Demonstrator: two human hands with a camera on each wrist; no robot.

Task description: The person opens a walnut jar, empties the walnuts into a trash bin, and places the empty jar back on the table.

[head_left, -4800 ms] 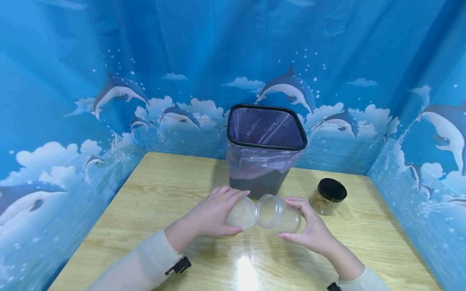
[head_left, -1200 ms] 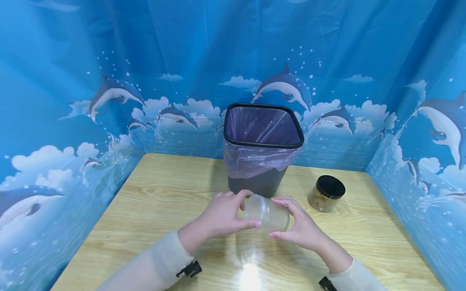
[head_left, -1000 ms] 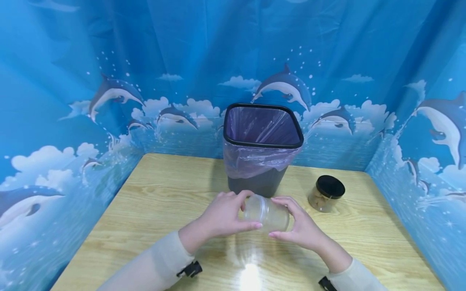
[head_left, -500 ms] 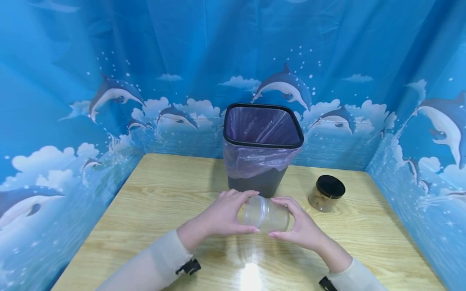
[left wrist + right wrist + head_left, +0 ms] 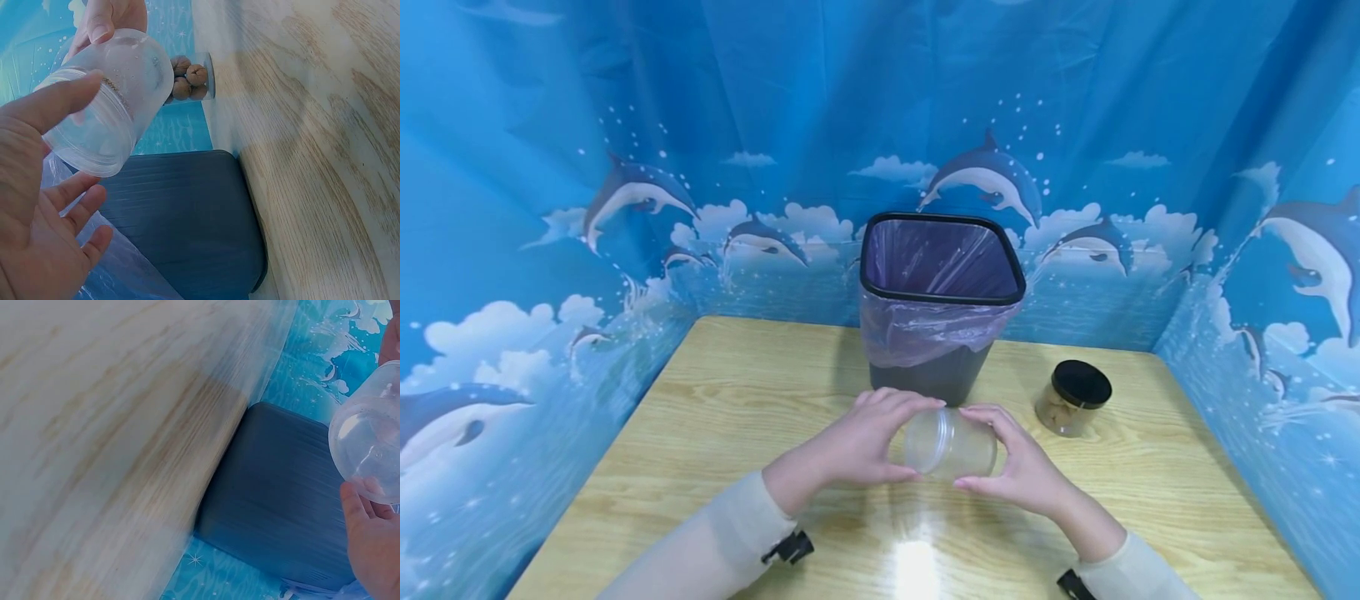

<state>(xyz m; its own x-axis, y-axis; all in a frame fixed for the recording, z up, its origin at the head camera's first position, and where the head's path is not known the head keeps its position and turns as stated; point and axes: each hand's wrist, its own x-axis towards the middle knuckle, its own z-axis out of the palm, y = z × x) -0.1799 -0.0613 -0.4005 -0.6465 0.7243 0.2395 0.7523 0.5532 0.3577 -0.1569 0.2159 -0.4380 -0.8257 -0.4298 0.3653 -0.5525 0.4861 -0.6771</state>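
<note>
A clear plastic jar (image 5: 972,450) lies tilted on its side between my hands, in front of the bin in the head view. My right hand (image 5: 1030,471) grips its base end, thumb below and fingers above. At the other end sits a clear lid (image 5: 919,443), and my left hand (image 5: 868,442) holds it between thumb and fingers. In the left wrist view, the left thumb (image 5: 62,100) lies across the ringed neck, and the lower fingers are spread off the jar. The jar shows see-through, with small specks on its wall. The right wrist view catches only the jar's base end (image 5: 369,440).
A dark bin (image 5: 925,375) with a purple liner and black rim stands right behind the jar. To the right is a black-lidded jar (image 5: 1072,398) of walnuts (image 5: 189,78). A blue dolphin-print curtain (image 5: 775,125) surrounds the wooden table (image 5: 752,367).
Jar and lid were held apart, the jar's mouth facing the lid; now they are together. Lately my left fingers have shifted around the lid while my right hand stayed still.
</note>
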